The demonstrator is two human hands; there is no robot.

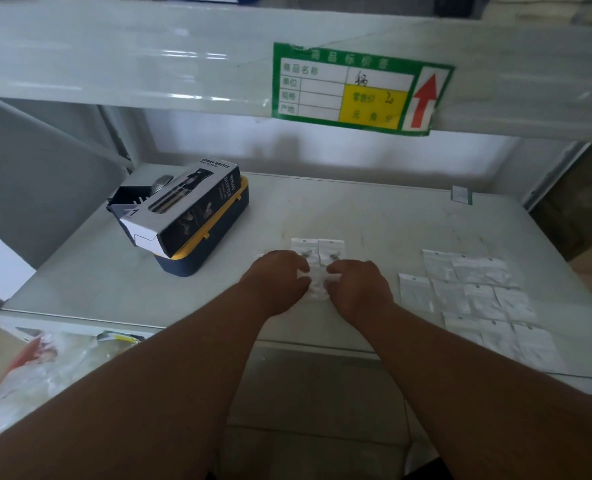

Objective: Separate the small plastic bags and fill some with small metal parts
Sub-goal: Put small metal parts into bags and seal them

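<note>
Both my hands meet at the middle of the white shelf (374, 216). My left hand (275, 278) and my right hand (358, 287) pinch a small clear plastic bag (317, 282) between them, fingers curled on its two sides. Just beyond the hands lie two small bags with metal parts inside (318, 249), side by side. To the right, several empty small bags (474, 292) are spread flat in rows on the shelf.
A black spray-bottle box (183, 206) rests on a navy and yellow case (214, 237) at the left of the shelf. An upper shelf with a green price label (356, 88) overhangs. Packaged goods (45, 362) lie below left.
</note>
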